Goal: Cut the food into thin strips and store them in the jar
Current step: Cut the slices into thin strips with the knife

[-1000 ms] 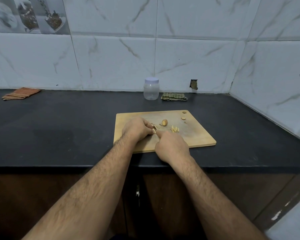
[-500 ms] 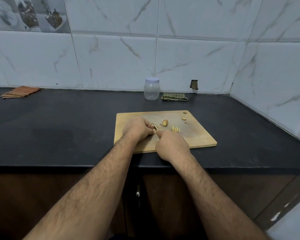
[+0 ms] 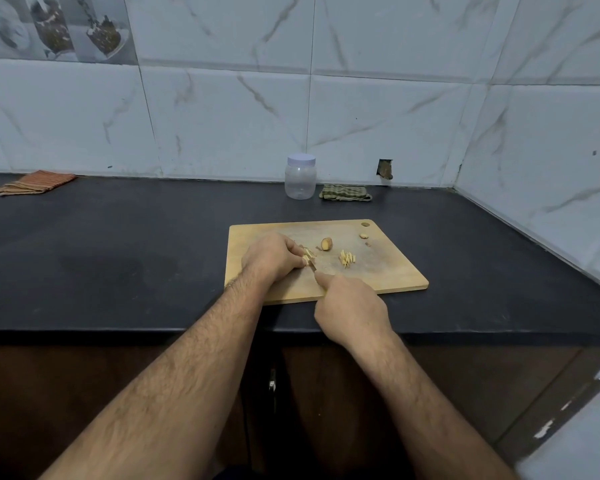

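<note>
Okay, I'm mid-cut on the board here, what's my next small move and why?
Probably slice down again: your left hand pins a partly cut piece, your right hand holds the knife against it, and only a small pile of strips exists.

On the cutting board [image 3: 388,275], left hand [image 3: 272,256] pins a pale food piece [image 3: 306,259]; right hand [image 3: 352,306] grips a knife [image 3: 313,266] beside it, cut strips [image 3: 347,258] just right.

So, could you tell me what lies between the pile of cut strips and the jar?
In the head view, between the strips and jar lie bare board and dark counter.
</note>
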